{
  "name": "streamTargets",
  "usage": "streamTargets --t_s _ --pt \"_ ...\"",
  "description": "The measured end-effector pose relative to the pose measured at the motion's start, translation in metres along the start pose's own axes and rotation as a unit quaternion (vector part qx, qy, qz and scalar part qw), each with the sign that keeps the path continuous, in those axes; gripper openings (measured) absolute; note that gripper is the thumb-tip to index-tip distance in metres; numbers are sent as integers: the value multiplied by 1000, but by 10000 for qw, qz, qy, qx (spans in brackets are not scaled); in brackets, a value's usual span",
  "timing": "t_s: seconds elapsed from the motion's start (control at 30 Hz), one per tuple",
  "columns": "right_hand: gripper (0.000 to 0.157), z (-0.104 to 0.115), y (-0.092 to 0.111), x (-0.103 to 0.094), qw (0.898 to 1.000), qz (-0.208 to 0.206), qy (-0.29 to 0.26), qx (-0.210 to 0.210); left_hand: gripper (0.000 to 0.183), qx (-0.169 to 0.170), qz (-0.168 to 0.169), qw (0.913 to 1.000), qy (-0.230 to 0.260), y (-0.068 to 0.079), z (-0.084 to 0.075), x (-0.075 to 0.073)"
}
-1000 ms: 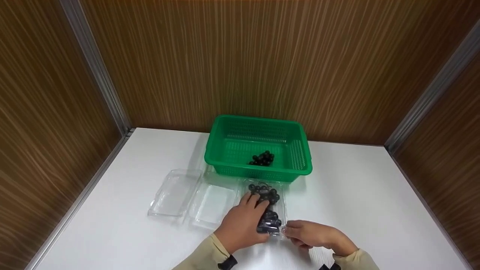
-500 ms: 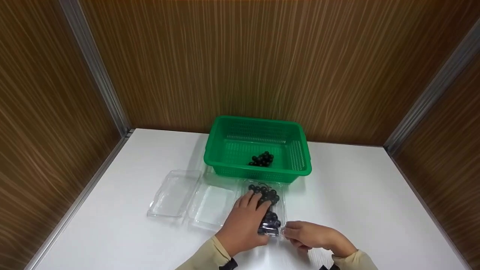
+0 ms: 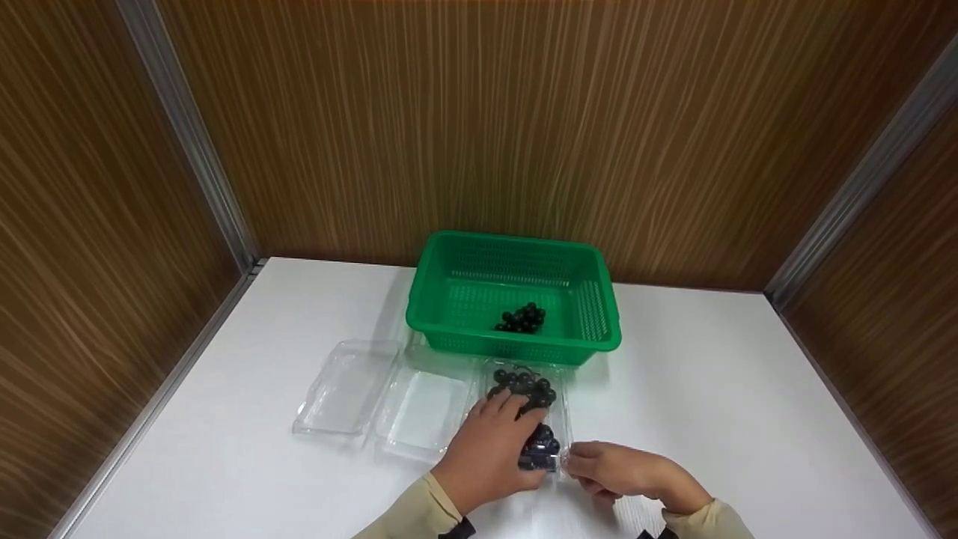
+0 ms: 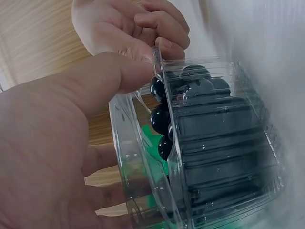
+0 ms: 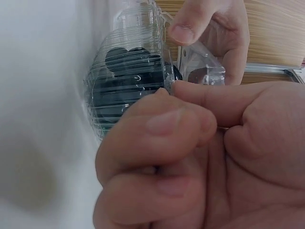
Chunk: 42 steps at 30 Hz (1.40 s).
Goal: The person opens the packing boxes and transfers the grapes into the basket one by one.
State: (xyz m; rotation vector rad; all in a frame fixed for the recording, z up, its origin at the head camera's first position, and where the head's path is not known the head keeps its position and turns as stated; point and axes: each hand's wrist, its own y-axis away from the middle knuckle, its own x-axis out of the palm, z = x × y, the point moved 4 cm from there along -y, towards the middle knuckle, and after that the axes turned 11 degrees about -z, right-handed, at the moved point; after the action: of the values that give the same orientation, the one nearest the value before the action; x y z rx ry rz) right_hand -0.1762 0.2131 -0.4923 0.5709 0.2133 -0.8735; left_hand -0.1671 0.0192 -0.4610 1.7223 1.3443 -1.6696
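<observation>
A clear plastic clamshell box [image 3: 566, 408] of dark grapes [image 3: 530, 383] lies in front of the basket. My left hand [image 3: 486, 453] spreads its fingers across the top of the box. Its thumb is at the near rim, and the clear lid [image 4: 125, 138] stands slightly apart from the box there, between thumb and fingers. At the near right corner, my right hand [image 3: 617, 470] pinches the box's edge between thumb and curled forefinger. Part of the grapes is hidden under the left hand in the head view.
Behind the box stands a green plastic basket [image 3: 516, 339] with a bunch of dark grapes [image 3: 522, 319] inside. To the left lies another clear clamshell, its tray [image 3: 426, 408] and lid [image 3: 348, 385] spread flat on the white table [image 3: 718, 374]. Wood-patterned panels [image 3: 524, 127] surround the table.
My left hand has shifted slightly toward me, uncovering more grapes at the far end, and its thumb has slid a little right along the near edge. The right hand stays in place.
</observation>
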Motion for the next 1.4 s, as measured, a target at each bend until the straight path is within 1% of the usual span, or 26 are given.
streamTargets --t_s 0.1,0.2,0.4,0.6,0.8,0.9,1.0,1.13,1.27,1.4 --pt "30 0 0 0 10000 33 -10 64 76 -47 30 9999 91 0 1 0" --pt "29 0 0 0 9999 88 -48 41 76 -56 46 9999 117 0 1 -1" --pt "28 -1 0 1 9999 71 -128 -2 75 44 -11 10000 -13 2 0 0" --pt "28 -2 0 2 10000 34 -79 -14 77 76 -12 9999 -69 3 -2 3" --pt "29 -1 0 2 9999 31 -98 -11 89 32 47 10000 -41 2 -5 6" --pt "29 0 0 2 10000 -5 -74 -9 92 -3 2 10000 -100 0 -8 8" --pt "31 1 0 2 10000 -7 -69 5 89 -47 -85 9998 -170 -1 -10 9" --pt "34 1 1 2 9999 10 -104 -12 78 -72 -186 9997 -137 -2 -11 9" --pt "33 1 0 1 9999 -40 -137 -32 72 -93 -251 9996 46 -2 -11 8" --pt "31 1 1 2 9999 -53 -126 -37 72 -146 -296 9990 302 -2 -9 5"
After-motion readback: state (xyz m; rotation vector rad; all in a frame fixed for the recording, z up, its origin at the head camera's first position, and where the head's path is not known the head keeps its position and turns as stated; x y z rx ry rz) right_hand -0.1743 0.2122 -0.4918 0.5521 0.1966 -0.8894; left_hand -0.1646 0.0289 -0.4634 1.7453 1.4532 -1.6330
